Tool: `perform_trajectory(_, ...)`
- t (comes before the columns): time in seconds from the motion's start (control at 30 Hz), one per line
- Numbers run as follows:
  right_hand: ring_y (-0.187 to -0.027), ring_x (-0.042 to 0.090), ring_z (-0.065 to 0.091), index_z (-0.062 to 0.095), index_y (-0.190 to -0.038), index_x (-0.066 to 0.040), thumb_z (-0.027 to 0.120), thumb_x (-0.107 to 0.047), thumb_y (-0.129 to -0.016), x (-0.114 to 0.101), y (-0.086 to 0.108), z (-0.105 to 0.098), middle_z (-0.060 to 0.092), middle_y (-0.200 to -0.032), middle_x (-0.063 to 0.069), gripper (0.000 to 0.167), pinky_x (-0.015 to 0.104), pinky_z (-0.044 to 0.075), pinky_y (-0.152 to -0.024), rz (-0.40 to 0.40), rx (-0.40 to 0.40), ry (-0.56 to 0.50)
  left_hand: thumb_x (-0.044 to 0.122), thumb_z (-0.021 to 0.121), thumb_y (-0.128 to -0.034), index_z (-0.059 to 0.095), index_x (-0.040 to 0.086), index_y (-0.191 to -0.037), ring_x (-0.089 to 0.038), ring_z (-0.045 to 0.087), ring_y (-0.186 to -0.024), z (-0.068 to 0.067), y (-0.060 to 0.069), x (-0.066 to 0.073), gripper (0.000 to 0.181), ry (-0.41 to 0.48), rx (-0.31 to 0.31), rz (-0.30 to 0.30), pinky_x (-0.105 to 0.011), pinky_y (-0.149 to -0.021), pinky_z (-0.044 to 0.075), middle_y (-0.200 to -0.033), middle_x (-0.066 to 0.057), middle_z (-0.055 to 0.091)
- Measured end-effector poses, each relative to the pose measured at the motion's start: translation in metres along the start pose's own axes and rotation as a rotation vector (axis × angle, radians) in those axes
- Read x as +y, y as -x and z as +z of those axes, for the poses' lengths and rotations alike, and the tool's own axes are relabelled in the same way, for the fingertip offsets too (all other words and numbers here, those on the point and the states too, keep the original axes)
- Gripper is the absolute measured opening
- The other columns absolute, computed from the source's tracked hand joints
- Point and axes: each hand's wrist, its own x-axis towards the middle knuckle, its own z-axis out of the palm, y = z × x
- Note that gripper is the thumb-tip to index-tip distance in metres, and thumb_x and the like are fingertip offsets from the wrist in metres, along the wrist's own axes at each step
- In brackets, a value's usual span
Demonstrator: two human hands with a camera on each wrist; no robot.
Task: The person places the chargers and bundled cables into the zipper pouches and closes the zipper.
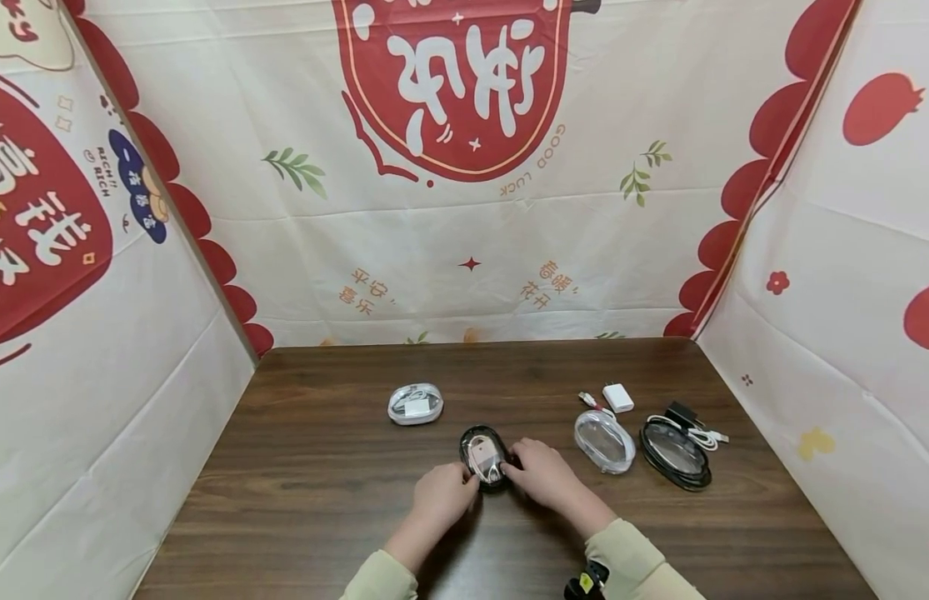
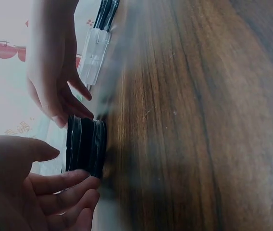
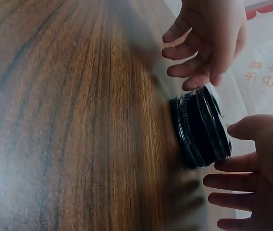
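Black case (image 1: 482, 455) on the table (image 1: 307, 492); left hand (image 1: 444, 492) at its eight o'clock, right hand (image 1: 542, 473) at three, loose fingers touching it. Apparent step: positioning; next move probably calls for even pressure.

Back white printed fabric wall (image 1: 449, 233): big red shield-shaped print (image 1: 471, 154) with large white Chinese characters (image 1: 464, 79), stylised, reading unsure. English "GOOD LUCK" (image 1: 535, 162) in small letters curves round its lower right edge. Below, two orange slanted blocks: 平安喜乐 (image 1: 365, 290), 春暖花开 (image 1: 548, 283). First block shows again, turned sideways, in right wrist view; left wrist view has a faint orange bit.

Left white printed fabric wall (image 1: 127, 350): "RICH!! RICH" (image 1: 101, 172), small, dark, tilted. Blue cloud-shaped print (image 1: 137, 185): tiny characters, too small. Big red rounded print (image 1: 40, 208): white 钱 legible, others cut off. Top cream print (image 1: 29, 35): red letters, cropped, end "ys".
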Motion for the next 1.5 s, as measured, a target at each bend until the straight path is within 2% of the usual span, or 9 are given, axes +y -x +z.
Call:
perform_trajectory(0.27,-0.08,0.023,0.058,0.065,-0.09,-0.006,0.068,-0.027,-0.089,-0.003,0.007,0.0,0.058,-0.084,0.002,0.021,0.046,0.048,-0.073,-0.027,-0.029,-0.024,0.034,0.063,-0.0873,0.068,0.007,-0.096,-0.03,0.066,-0.077,0.0,-0.002,-0.001,0.028,0.044,0.048,-0.061,-0.045,-0.061,0.049,-0.087,-0.01,0.07)
perform_trajectory(0.47,-0.072,0.018,0.053,0.063,-0.081,-0.011,0.069,-0.025,-0.088,-0.003,0.011,-0.001,0.051,-0.077,-0.003,0.017,0.042,0.045,-0.065,-0.102,0.003,-0.019,0.03,0.065,-0.085,0.065,0.006,-0.097,-0.033,0.066,-0.078,0.0,-0.004,-0.001,0.027,0.063,0.056,-0.088,-0.046,-0.061,0.049,-0.087,-0.012,0.069)
perform_trajectory(0.57,-0.072,0.017,0.053,0.062,-0.079,-0.014,0.07,-0.025,-0.087,-0.001,0.011,-0.005,0.051,-0.077,-0.004,0.016,0.041,0.046,-0.065,-0.096,0.044,-0.001,0.027,0.063,-0.085,0.065,0.007,-0.098,-0.033,0.066,-0.079,0.0,-0.007,-0.002,0.024,0.078,0.047,-0.098,-0.047,-0.063,0.049,-0.089,-0.012,0.07)
perform_trajectory(0.7,-0.084,0.021,0.059,0.064,-0.093,-0.011,0.072,-0.026,-0.086,0.006,0.008,-0.01,0.059,-0.089,0.0,0.019,0.042,0.049,-0.074,-0.013,0.098,-0.024,0.023,0.061,-0.0874,0.066,0.007,-0.103,-0.034,0.067,-0.085,0.001,-0.012,-0.004,0.023,0.086,0.043,-0.084,-0.049,-0.067,0.05,-0.094,-0.013,0.07)
perform_trajectory(0.83,-0.105,0.028,0.06,0.061,-0.117,-0.004,0.072,-0.025,-0.088,0.011,0.005,-0.014,0.062,-0.113,0.01,0.038,0.046,0.048,-0.089,0.064,0.107,-0.102,0.018,0.059,-0.0908,0.067,0.005,-0.107,-0.036,0.066,-0.089,-0.001,-0.018,-0.006,0.022,0.08,0.042,-0.05,-0.051,-0.069,0.05,-0.097,-0.016,0.07)
perform_trajectory(1.07,-0.117,0.034,0.055,0.06,-0.125,0.001,0.072,-0.021,-0.087,0.018,0.005,-0.013,0.061,-0.122,0.016,0.045,0.049,0.041,-0.099,0.032,0.07,-0.136,0.017,0.06,-0.0937,0.067,0.008,-0.116,-0.034,0.066,-0.097,-0.001,-0.029,-0.011,0.025,0.067,0.025,-0.018,-0.05,-0.077,0.051,-0.107,-0.013,0.07)
perform_trajectory(1.2,-0.115,0.033,0.056,0.061,-0.123,0.002,0.074,-0.02,-0.086,0.021,0.007,-0.008,0.062,-0.118,0.015,0.046,0.048,0.042,-0.099,0.004,0.07,-0.142,0.019,0.063,-0.093,0.07,0.011,-0.111,-0.032,0.067,-0.094,-0.002,-0.034,-0.013,0.021,0.069,0.058,-0.031,-0.048,-0.074,0.052,-0.104,-0.009,0.071)
perform_trajectory(1.33,-0.108,0.03,0.06,0.066,-0.116,-0.001,0.078,-0.023,-0.081,0.021,0.006,-0.006,0.065,-0.11,0.01,0.042,0.047,0.045,-0.094,0.026,0.087,-0.13,0.026,0.07,-0.0888,0.071,0.014,-0.089,-0.027,0.066,-0.077,-0.003,-0.037,-0.013,0.012,0.081,0.136,-0.093,-0.043,-0.063,0.05,-0.084,-0.002,0.07)
perform_trajectory(1.5,-0.096,0.026,0.062,0.07,-0.105,-0.005,0.083,-0.024,-0.076,0.019,0.001,-0.011,0.066,-0.101,0.006,0.037,0.045,0.049,-0.085,0.103,0.1,-0.15,0.03,0.075,-0.0846,0.059,0.018,-0.066,-0.02,0.056,-0.061,-0.004,-0.04,-0.013,0.027,0.112,0.199,-0.169,-0.038,-0.055,0.044,-0.065,0.004,0.058)
